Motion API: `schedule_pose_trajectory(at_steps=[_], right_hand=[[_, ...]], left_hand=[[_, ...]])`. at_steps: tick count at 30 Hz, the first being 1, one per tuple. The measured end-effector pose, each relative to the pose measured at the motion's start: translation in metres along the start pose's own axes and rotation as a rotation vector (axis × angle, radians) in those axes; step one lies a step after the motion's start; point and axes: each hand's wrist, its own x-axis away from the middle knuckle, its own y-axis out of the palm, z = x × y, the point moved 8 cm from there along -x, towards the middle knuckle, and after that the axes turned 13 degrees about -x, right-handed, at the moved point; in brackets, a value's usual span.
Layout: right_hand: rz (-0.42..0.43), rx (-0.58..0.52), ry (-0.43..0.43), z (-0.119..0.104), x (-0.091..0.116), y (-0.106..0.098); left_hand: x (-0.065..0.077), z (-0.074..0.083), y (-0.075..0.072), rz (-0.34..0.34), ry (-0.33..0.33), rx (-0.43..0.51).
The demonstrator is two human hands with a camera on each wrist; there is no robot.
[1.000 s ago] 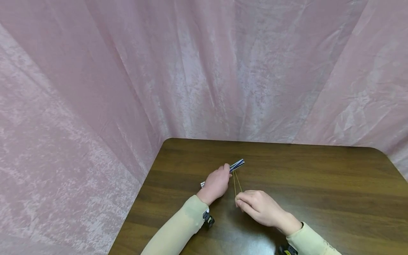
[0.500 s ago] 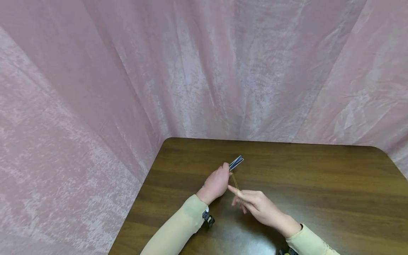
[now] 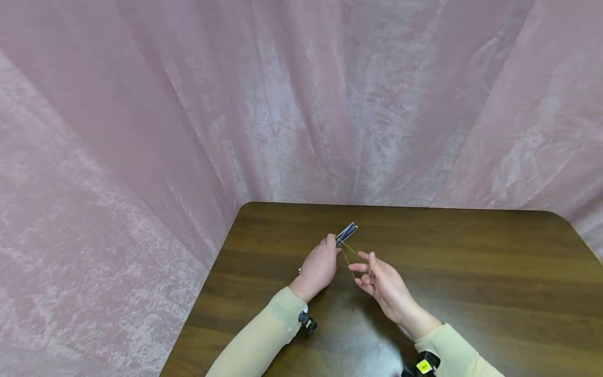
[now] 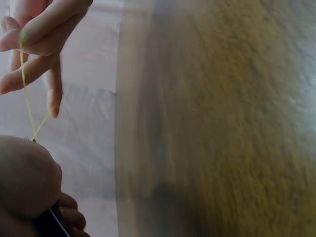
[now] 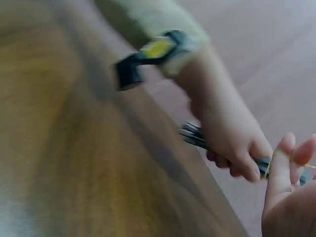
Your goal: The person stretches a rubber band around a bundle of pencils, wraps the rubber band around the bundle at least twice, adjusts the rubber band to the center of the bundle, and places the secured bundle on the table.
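Observation:
My left hand (image 3: 319, 268) grips a bundle of slim dark blue and white sticks (image 3: 347, 234), held slantwise over the table. One end of the bundle (image 5: 194, 135) sticks out behind that hand in the right wrist view. A thin yellow rubber band (image 4: 25, 89) runs from the bundle to my right hand (image 3: 388, 290). Its strands are stretched apart over the right hand's spread, partly bent fingers (image 4: 55, 94). Where the band meets the bundle is partly hidden by the left hand.
The brown wooden table (image 3: 471, 272) lies under both hands. Behind it and to the left hang pink velvet curtains (image 3: 301, 104). A small black camera (image 3: 307, 323) is strapped to the left wrist, another (image 3: 425, 363) to the right.
My right hand went from pinching the rubber band to spreading it over its fingers, turning palm up and moving slightly forward. The left hand's grip stays; the bundle's tip shifted slightly away.

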Motion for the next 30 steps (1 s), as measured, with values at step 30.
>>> schedule_pose_trajectory(at_steps=[30], right_hand=[[0.054, 0.157, -0.024, -0.018, -0.019, -0.034]], left_hand=[[0.01, 0.042, -0.004, 0.134, 0.444, -0.443]])
